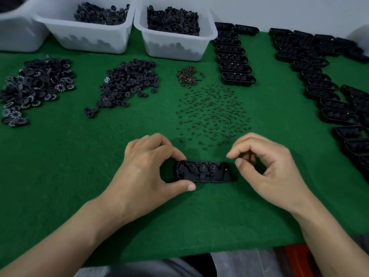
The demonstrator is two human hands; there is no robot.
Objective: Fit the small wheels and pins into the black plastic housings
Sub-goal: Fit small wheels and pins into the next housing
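Housing (205, 173) lies near me in the middle of the green mat (60, 176), three wheels (202, 167) seated inside. My left hand (143, 168) pinches its left end. My right hand (265, 166) is curled at the right end; whether it holds something I cannot tell. Next, I judge, pins (213, 110) from the far scatter must go in.

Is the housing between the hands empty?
No, three round wheels sit in a row inside the housing, whose left end the left hand holds.
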